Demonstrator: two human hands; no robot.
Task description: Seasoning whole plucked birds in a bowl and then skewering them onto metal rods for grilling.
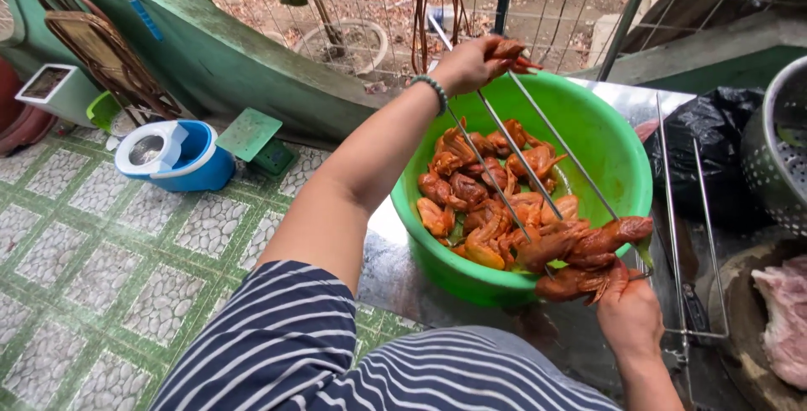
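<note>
A green plastic basin point(612, 152) on a metal table holds several reddish marinated chicken pieces point(483, 192). My left hand point(475, 62), a bead bracelet on its wrist, reaches over the basin's far rim and grips a marinated piece point(513, 51) at the tips of the metal skewers point(525, 163). Three thin rods run diagonally across the basin. My right hand point(629, 314) holds the near end of the skewers, where two or three pieces point(588, 251) are threaded on, just above the basin's near rim.
Another empty wire skewer frame point(689, 209) lies on the steel table point(387, 251) right of the basin. A black plastic bag point(698, 138), a metal colander point(777, 146) and raw meat point(786, 314) on a wooden board stand at right. Blue-and-white tub point(172, 155) on the tiled floor.
</note>
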